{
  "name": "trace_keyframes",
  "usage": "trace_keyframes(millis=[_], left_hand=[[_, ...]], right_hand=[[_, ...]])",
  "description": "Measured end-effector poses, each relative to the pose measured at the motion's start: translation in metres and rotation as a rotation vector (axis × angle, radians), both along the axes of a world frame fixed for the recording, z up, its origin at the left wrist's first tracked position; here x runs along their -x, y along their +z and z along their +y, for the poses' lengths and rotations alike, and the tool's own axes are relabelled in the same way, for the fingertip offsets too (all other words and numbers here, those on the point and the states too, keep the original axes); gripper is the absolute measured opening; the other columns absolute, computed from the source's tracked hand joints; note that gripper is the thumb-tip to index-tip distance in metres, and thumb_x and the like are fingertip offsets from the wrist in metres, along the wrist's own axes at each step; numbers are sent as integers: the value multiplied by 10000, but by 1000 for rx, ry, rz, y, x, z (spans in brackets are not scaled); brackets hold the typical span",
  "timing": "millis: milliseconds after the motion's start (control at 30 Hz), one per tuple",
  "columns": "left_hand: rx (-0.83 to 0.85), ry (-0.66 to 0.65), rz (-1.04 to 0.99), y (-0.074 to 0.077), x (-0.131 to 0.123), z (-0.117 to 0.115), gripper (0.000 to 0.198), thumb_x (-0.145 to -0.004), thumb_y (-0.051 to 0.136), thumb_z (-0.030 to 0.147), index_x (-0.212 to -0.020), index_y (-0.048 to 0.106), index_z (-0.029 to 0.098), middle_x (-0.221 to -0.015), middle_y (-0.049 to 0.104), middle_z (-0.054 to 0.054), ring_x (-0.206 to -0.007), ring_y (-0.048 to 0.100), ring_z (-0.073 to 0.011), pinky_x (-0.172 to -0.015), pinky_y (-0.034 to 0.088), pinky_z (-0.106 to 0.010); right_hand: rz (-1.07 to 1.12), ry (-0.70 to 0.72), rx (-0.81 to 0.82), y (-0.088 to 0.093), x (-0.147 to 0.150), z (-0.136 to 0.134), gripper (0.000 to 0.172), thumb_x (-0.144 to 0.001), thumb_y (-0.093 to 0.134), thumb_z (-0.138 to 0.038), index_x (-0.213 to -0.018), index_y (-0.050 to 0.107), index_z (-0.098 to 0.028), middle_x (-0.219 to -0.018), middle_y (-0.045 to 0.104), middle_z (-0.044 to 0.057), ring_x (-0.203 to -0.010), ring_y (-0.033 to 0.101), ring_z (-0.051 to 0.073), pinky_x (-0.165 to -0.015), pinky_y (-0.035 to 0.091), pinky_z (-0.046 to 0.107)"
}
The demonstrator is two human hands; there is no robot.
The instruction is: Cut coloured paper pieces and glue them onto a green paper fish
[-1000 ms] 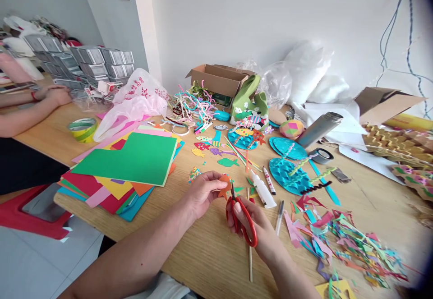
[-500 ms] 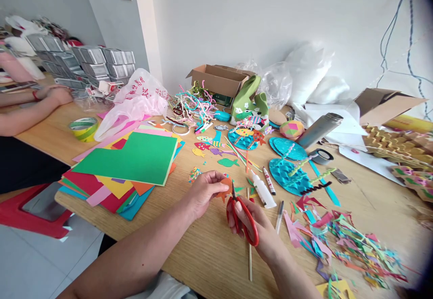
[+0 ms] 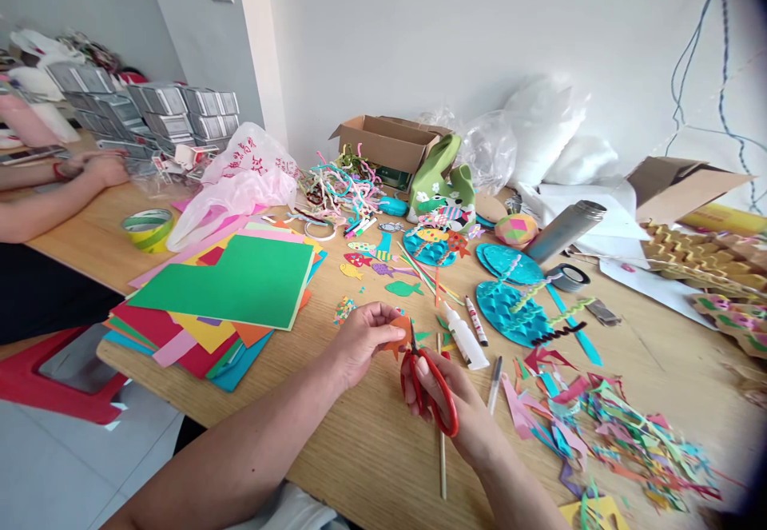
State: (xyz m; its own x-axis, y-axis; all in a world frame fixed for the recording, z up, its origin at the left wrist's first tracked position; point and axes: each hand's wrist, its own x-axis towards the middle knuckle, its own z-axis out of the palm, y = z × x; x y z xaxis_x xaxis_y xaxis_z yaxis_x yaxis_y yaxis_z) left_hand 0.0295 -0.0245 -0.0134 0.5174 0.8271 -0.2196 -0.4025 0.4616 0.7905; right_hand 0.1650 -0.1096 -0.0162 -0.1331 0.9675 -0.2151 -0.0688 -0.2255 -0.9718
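My left hand [image 3: 359,340] pinches a small orange paper cutout [image 3: 399,333] just above the wooden table [image 3: 371,450]. My right hand [image 3: 455,402] grips red-handled scissors [image 3: 430,386], fingers through the loops, and the blades point up into the orange cutout's right edge. A white glue bottle [image 3: 466,340], a red marker [image 3: 476,320], a thin wooden stick [image 3: 442,426] and a black pen [image 3: 494,384] lie close to my right hand.
A stack of coloured paper sheets topped by green [image 3: 240,282] lies at left. Paper scraps [image 3: 605,426] pile at right. Paper fish [image 3: 383,262], teal plates [image 3: 509,306], a steel flask [image 3: 566,229], cardboard boxes [image 3: 387,142] and a tape roll [image 3: 147,229] stand farther back. Another person's arms [image 3: 60,186] rest at far left.
The orange cutout has turned slightly in my left hand and the scissors have shifted a little. Nothing else on the table has moved.
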Motion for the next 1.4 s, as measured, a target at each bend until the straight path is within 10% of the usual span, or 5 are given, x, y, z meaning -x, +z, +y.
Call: trace_keyframes(millis=[1400], left_hand=[[107,-12,-35,1,-1,-2,290,-500,797,143,-727,618,131,-696,653,-10,-617,577,-99,-622,393,-231]], right_hand=[[8,-50,-13,-2,6,-2,476,-808,512,-661,-761,467,-189,-582,539,-12,-462,432,91,-451,277,233]])
